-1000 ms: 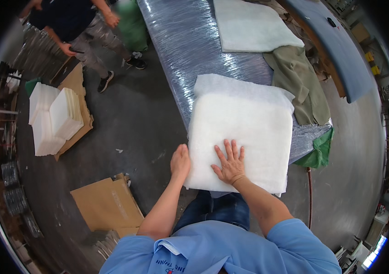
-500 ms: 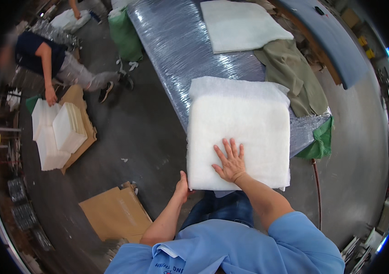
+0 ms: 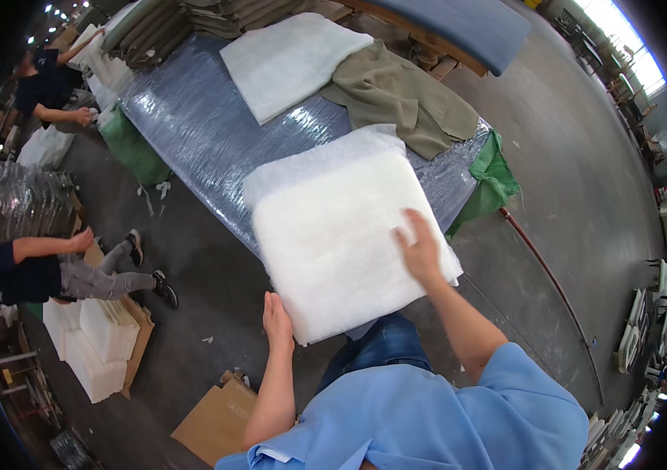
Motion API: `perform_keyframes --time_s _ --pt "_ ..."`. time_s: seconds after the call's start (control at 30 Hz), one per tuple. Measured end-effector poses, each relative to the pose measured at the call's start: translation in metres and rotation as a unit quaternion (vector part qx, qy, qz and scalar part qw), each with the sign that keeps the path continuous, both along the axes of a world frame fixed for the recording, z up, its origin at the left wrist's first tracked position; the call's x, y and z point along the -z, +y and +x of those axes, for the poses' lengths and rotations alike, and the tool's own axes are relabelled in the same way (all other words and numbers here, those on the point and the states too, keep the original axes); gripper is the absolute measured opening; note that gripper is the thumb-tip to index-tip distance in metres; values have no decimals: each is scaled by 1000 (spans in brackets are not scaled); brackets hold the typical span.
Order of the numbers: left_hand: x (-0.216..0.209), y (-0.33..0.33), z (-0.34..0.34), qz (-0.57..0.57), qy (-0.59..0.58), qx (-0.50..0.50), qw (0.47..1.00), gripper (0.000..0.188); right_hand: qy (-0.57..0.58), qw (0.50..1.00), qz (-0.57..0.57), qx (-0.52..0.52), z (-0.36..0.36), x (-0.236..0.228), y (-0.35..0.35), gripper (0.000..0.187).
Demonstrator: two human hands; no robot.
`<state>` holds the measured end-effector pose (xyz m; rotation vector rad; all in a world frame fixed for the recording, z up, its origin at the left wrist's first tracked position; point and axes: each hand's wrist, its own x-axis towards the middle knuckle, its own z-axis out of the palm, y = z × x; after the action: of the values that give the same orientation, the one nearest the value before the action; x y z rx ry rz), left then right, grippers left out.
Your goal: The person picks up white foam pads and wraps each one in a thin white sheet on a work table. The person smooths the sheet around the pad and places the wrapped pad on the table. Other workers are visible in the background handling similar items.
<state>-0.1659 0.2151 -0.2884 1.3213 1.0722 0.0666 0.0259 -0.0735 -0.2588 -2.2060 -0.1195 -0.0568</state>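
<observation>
A thick square white foam cushion wrapped in soft batting (image 3: 341, 235) rests at the near edge of a table covered in shiny plastic wrap (image 3: 184, 133). A looser flap of batting (image 3: 324, 160) lies along its far side. My left hand (image 3: 277, 317) is upright against the cushion's near left side, fingers stretched out along it. Over the right part of the top is my right hand (image 3: 419, 247), fingers apart and slightly blurred. Whether it touches the batting I cannot tell.
Behind the cushion lie a white batting sheet (image 3: 290, 59) and an olive cloth (image 3: 404, 98). Green sacking (image 3: 486, 184) hangs at the table's right corner. Left on the floor are stacked white foam blocks (image 3: 102, 333) and cardboard (image 3: 216, 419). One co-worker (image 3: 43, 270) stands by the blocks, another (image 3: 51, 86) farther back.
The view has turned, so the table and cushion appear slanted. My right hand has shifted from the cushion's middle toward its right side. My left hand stays by the left edge.
</observation>
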Motion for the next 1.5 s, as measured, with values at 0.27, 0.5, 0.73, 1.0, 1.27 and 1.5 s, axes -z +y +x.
perform_keyframes --time_s 0.27,0.5,0.73,1.0,1.27,1.5 --pt "16 -2 16 -119 58 -33 991 73 370 921 -72 102 2 32 -110 64" --pt "6 26 -4 -96 94 -25 991 76 452 856 172 180 28 20 -151 88" --pt "1 -29 -23 -136 143 -17 980 82 518 851 10 90 -11 42 -158 86" --pt "-9 37 8 3 211 -51 976 77 386 916 56 92 75 38 -168 64" --pt "12 84 179 -23 53 45 997 77 381 923 13 49 171 55 -63 72" --pt "-7 72 190 -33 5 1 999 82 335 940 63 30 148 16 -47 69"
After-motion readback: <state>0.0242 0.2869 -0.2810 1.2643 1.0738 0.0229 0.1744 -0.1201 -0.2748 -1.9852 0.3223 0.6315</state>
